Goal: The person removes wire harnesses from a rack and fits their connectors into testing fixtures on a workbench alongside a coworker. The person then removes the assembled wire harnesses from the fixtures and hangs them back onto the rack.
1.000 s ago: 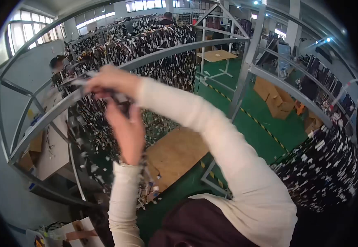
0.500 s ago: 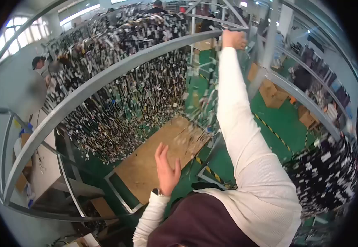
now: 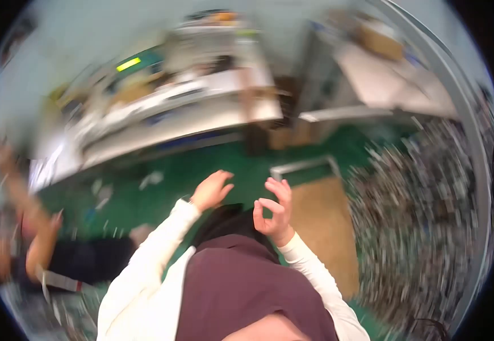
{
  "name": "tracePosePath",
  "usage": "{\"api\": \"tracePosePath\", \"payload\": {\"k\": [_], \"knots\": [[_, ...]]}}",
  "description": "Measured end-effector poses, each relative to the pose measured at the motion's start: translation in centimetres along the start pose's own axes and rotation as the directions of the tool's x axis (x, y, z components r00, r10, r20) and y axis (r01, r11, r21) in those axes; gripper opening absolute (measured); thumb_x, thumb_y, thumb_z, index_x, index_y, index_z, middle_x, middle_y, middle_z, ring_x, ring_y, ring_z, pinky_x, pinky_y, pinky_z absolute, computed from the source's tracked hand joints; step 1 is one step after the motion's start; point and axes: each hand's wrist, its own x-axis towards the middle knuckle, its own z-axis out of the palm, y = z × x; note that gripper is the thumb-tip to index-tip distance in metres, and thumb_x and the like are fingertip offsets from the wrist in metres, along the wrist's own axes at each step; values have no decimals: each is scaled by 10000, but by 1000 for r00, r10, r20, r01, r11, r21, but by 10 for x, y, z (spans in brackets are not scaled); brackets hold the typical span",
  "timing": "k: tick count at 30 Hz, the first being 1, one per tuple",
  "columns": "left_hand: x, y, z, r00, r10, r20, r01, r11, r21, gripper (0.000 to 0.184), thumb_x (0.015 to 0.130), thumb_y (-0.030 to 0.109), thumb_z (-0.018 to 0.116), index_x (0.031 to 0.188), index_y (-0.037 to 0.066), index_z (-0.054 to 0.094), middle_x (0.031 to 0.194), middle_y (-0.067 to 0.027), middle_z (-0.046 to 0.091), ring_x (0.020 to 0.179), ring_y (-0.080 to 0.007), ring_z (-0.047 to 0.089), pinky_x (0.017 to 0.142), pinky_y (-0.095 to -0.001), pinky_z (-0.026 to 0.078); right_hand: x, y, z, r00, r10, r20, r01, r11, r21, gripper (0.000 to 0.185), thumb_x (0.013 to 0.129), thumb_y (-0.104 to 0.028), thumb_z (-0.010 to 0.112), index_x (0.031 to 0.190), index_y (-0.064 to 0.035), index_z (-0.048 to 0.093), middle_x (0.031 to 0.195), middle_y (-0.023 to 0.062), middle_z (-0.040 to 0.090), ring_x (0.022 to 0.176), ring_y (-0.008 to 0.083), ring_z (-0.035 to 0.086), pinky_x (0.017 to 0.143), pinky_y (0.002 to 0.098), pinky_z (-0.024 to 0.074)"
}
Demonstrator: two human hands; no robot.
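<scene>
My left hand (image 3: pixel 212 191) is held out in front of my body with its fingers apart and nothing in it. A dark band shows at its wrist. To its right, my right hand (image 3: pixel 274 210) is raised with spread, bent fingers, also empty. Neither touches anything. Beneath my right hand and to its right lies a brown wooden board (image 3: pixel 323 233). Both white sleeves and my dark maroon top (image 3: pixel 247 284) show below.
A long white workbench (image 3: pixel 201 116) with blurred items crosses the upper left. Another table (image 3: pixel 394 85) holds a box at the upper right. Dense hanging cables (image 3: pixel 423 227) and a curved metal rail (image 3: pixel 467 108) are on the right. At the far left is a person's arm (image 3: pixel 42 241).
The view has swung from the cable racks toward the benches. My right hand has come down from the metal rail to in front of my body. My left hand stays low and empty.
</scene>
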Motion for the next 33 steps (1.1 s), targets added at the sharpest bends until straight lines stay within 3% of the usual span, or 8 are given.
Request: {"api": "tracePosePath", "payload": {"k": [5,8,12,15,23,25,28,33], "knots": [[-94,-3,-107,838,-314,-447,330,943,-43,303,918,153,655,1196,36,618,1112,-141,649,1018,-299,661,858,-375,526,28,-14,155,923,-217,319,23,857,514,289,728,55,671,991,-60,633,1095,148,656,1038,366,641,932,441,535],[-148,9,-138,723,-355,-593,401,914,-59,256,918,94,642,1166,29,643,1081,-132,672,956,-282,681,812,-349,531,56,66,242,920,-295,259,230,940,253,312,735,-38,696,1040,-45,631,1180,210,609,1174,409,567,1028,502,453],[-201,-9,-141,466,-481,-743,468,846,-254,138,930,-11,593,1025,-7,692,901,-105,689,785,-191,671,689,-283,513,89,244,288,930,316,-187,-367,775,-514,584,827,-200,714,1310,32,482,1460,310,375,1383,476,328,1150,534,275],[-213,-27,-137,441,-460,-771,455,855,-249,127,917,-20,605,997,-1,702,871,-104,699,758,-193,679,674,-285,517,83,283,277,992,106,-73,-128,884,-449,604,841,-208,764,1313,25,468,1374,278,433,1292,456,419,1090,536,368],[-168,-33,-248,501,127,-856,350,875,335,235,776,-89,660,961,51,692,869,-76,692,806,-286,679,725,-384,563,91,269,249,977,205,68,-136,829,-542,311,787,-212,822,970,-23,657,1200,185,495,1090,378,531,937,459,462],[-168,-26,-277,486,222,-845,478,742,470,265,779,-39,677,1026,59,671,1062,-96,681,1047,-291,632,942,-459,494,108,260,233,925,203,321,51,771,-635,349,766,-219,831,996,-31,647,1242,197,494,1108,378,522,944,451,447],[-129,-36,-337,231,28,-973,892,394,223,498,862,208,748,1292,12,593,1309,-192,550,1148,-400,548,915,-523,440,133,209,238,952,150,267,26,829,-558,373,780,-202,818,1067,-42,642,1292,212,495,1172,387,515,989,450,437],[-131,-94,-317,282,-689,-668,939,341,46,252,958,276,625,950,24,631,689,-184,645,687,-400,647,631,-481,499,183,89,337,890,96,446,-165,979,118,313,852,-107,718,1133,-11,618,1286,194,572,1271,363,502,1089,455,372]]}}
